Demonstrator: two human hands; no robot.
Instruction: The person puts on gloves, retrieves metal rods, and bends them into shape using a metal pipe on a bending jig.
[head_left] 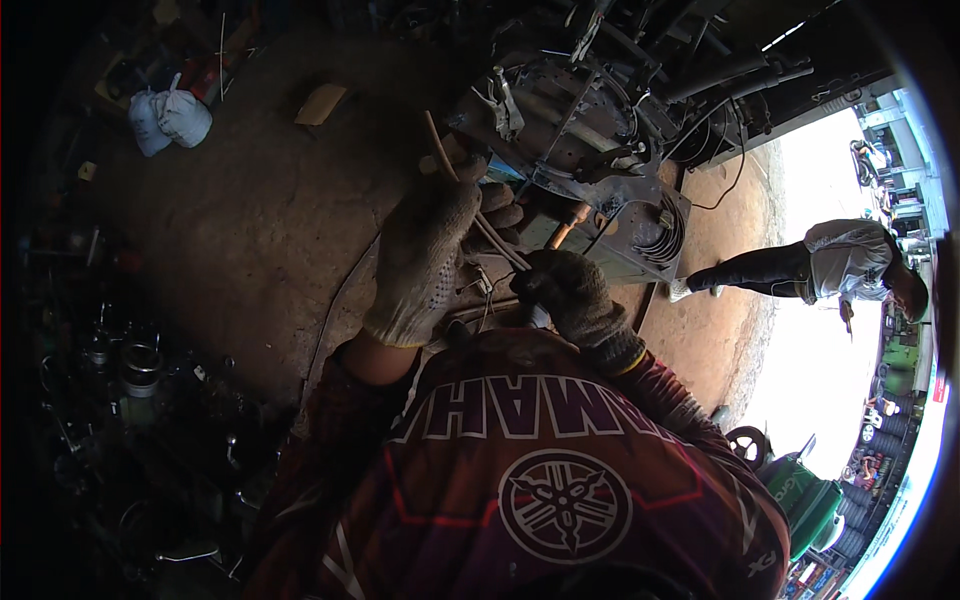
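A thin, slightly curved, light-brown rod (441,150) slants across the middle of the head view. My left hand (432,245), in a pale knitted glove with dark dots, wraps round its middle. At the rod's lower end is my right hand (572,298), in a darker, dirtier glove, with its fingers closed on that end. Shadow partly hides the right fingertips. Just beyond my hands stands a round metal frame (575,125) with plates and bars, and a pair of locking pliers (505,105) sits at its left side.
Coiled wire (662,238) lies at the frame's near right. A cable (340,290) runs along the floor at left. Metal parts (140,370) crowd the lower left. White bags (170,118) and cardboard (320,103) lie farther off. Another person (850,262) stands at right, by a green bin (803,500).
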